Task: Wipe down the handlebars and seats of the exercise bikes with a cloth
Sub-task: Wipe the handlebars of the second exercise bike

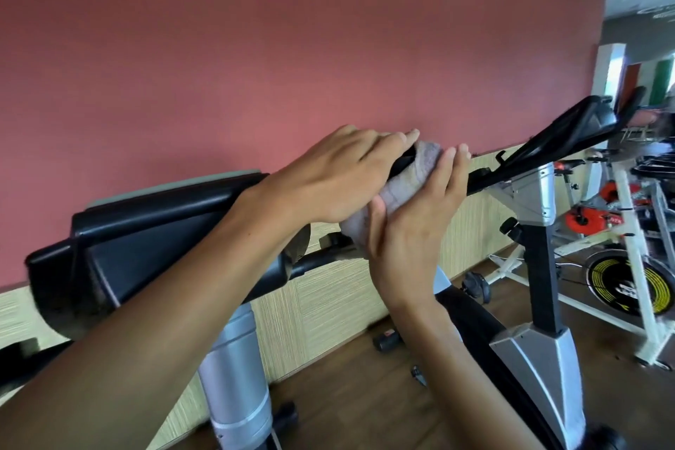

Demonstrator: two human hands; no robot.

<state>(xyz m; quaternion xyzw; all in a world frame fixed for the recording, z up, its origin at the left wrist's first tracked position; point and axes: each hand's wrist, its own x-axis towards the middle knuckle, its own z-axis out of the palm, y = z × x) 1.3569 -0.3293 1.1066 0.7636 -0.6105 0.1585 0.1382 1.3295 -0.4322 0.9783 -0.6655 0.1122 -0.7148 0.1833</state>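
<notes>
A grey cloth (pixel 405 181) is wrapped round the black handlebar (pixel 485 181) of the near exercise bike. My left hand (pixel 328 175) reaches over from the left, and its fingers curl over the top of the bar and the cloth's upper edge. From below, my right hand (pixel 412 226) cups the cloth between thumb and fingers, the fingertips pointing up. The bar runs on to the right toward a black tilted console (pixel 569 131). A large black padded part (pixel 146 234) of the bike sits under my left forearm. No seat is plainly in view.
A red wall (pixel 292 47) with a pale striped lower panel stands close behind the bike. The bike's silver post (pixel 233 376) and grey frame (pixel 540 358) rise from the dark wooden floor. White spin bikes (pixel 621 248) with red and yellow parts crowd the right.
</notes>
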